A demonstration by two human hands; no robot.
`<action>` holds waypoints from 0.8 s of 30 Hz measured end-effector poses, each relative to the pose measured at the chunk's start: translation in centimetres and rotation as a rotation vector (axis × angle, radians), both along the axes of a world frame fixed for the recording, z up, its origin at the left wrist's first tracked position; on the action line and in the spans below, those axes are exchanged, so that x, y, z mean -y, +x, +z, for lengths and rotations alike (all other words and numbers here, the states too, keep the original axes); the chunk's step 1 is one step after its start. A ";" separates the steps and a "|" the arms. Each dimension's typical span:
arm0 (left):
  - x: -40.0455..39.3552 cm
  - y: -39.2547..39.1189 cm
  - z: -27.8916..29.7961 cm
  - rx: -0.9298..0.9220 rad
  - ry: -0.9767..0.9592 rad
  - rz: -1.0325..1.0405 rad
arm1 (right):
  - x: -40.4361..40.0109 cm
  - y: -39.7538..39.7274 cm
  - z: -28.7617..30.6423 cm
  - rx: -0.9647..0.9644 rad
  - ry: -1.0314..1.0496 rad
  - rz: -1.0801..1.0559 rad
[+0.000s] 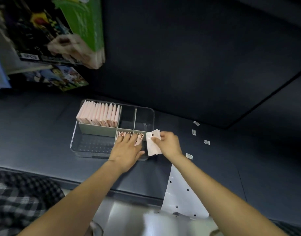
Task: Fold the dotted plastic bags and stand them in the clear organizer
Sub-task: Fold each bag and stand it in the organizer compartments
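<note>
Right hand (pixel 169 143) fingers pinch a folded bag (pixel 152 142) — left hand (pixel 127 149) fingers, spread flat, press stood bags (pixel 129 134) aside — ease off and they may flop across the slot in the organizer (pixel 74 142).

Two bare forearms were seen, with no sleeve, watch, bracelet or ring worn on either. The left hand (pixel 127 150) was shown from the back, its knuckles and four fingers visible, with the thumb set apart to the side of them. The right hand (pixel 169 143) was likewise shown from the back, its fingers curled inward and partly hidden behind the knuckles. Both wrists behind the fingers were left uncovered, and both forearms were bare as far as the frame's lower edge. Fingernails could not be made out through blur. No markings or scars were seen.
</note>
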State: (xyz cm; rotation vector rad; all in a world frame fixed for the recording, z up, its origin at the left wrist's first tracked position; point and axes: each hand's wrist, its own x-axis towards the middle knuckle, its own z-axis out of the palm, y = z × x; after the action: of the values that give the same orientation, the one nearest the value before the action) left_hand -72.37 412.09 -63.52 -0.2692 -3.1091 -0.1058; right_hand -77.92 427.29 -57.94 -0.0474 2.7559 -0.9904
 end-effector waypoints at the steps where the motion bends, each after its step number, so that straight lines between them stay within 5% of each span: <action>1: 0.2 0.0 -0.1 -0.002 0.011 0.000 | 0.6 -0.2 0.1 -0.019 0.071 0.028; 9: 0.1 0.4 0.0 -0.003 0.105 0.008 | 4.1 -0.7 0.0 -0.021 0.508 0.063; 24: 0.0 1.9 0.1 -0.067 0.383 0.050 | 3.8 -0.1 -1.6 0.191 0.195 -0.047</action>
State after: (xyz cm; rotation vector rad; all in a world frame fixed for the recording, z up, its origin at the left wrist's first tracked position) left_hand -70.49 412.13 -63.42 -0.1795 -2.9423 -0.6645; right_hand -78.03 423.51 -59.51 0.1364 2.6720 -0.6926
